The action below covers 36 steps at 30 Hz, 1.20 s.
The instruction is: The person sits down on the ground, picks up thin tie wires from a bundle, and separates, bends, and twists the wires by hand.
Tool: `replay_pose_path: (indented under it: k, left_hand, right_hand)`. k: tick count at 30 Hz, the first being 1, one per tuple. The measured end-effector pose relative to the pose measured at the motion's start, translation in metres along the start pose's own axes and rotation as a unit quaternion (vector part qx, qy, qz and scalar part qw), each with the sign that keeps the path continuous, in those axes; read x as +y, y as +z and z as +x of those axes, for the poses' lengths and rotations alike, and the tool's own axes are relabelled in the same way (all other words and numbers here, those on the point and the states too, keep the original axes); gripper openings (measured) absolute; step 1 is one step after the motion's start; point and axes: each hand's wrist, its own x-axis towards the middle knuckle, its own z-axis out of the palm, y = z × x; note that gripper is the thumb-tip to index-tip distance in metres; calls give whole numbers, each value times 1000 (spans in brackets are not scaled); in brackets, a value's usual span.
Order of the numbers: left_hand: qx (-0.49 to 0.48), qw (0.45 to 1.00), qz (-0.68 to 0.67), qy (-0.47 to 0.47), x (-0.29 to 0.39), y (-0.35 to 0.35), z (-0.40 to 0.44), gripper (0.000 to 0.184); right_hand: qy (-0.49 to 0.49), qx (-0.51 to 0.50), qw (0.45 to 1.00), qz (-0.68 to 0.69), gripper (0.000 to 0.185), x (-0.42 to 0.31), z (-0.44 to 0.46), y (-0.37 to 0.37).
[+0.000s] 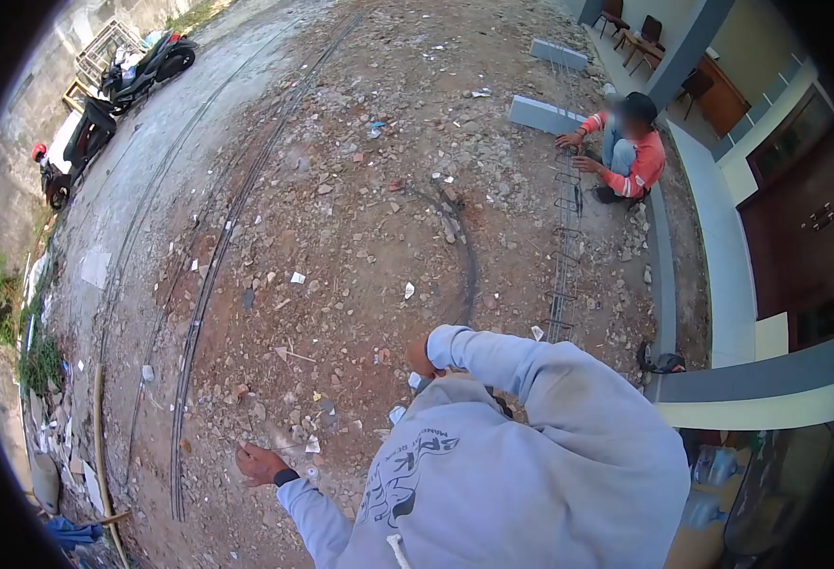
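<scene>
My left hand [260, 465], with a dark band at the wrist, is held out low over the rubble-strewn ground. Its fingers look loosely apart, and nothing shows in them. My right hand [421, 356] is near my chest, bent in front of the light grey hoodie [531, 455]. The sleeve and its angle hide the fingers, so any hold cannot be made out. A dark curved cable or wire bundle [471, 266] lies on the ground just beyond my right forearm. Long steel bars [210, 275] run along the ground on the left.
A person in an orange-red top [640, 161] squats at a long rebar cage [564, 256], hands on it. Grey blocks [545, 115] prop its far end. Motorbikes [90, 133] stand far left; a porch post [690, 57] and step edge [661, 275] border the right.
</scene>
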Motion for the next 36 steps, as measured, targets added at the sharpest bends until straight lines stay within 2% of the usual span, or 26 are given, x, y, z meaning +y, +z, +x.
replay_pose_path:
  k: [1,2,3,5,6,9,10,12,15,16,17,19,21,24,27,30,33,36]
  left_hand:
    - [-1,1000,1,18,5,7,3,47]
    - [-2,999,1,33,8,12,5,46]
    - [-2,999,2,47,11,16,8,46]
    - [-20,998,-45,-26,12,20,15,47]
    - [-28,995,-67,-63,11,21,19,48]
    - [-109,992,-52,-30,10,33,30,50]
    - [-108,992,-59,15,13,35,28,49]
    - [-97,987,-83,93,37,38,17,48]
    - [-74,951,-256,156,79,22,-5,45]
    - [-82,964,-203,150,86,25,-8,44]
    - [-104,959,-209,162,91,27,-11,45]
    - [-146,947,-220,186,99,31,-15,46]
    - [-125,948,-221,191,100,32,-18,46]
    - [-142,943,-252,165,102,20,-17,45]
    - [-164,927,-312,125,96,22,-12,45]
    - [-174,917,-337,120,91,29,-6,44]
    - [-169,912,-352,123,95,28,-7,45]
    - [-192,875,-427,122,106,17,-9,46]
  right_hand:
    - [-18,-80,996,43,19,3,-3,4]
    - [-40,-71,981,176,19,-4,-27,1]
    - [-69,-79,962,253,20,-9,-45,-4]
    - [-128,-92,904,398,21,-14,-71,-15]
    - [-168,-37,880,442,25,-11,-80,-18]
    - [-27,245,886,393,25,4,-77,-18]
    - [-7,280,922,268,31,39,-38,-5]
    - [18,249,944,214,33,32,-35,1]
    - [78,243,962,92,44,-5,-22,15]
    - [52,266,957,105,50,-19,-14,19]
    - [26,287,950,120,56,-34,-3,23]
    - [-54,269,924,268,57,-63,30,31]
    - [-111,312,905,267,49,-90,54,40]
    - [-152,275,921,231,46,-109,52,32]
    - [-166,189,953,167,41,-102,48,28]
    - [-63,315,932,170,35,-112,37,32]
    - [-49,515,822,237,30,-129,40,33]
    - [-83,511,839,168,27,-138,57,25]
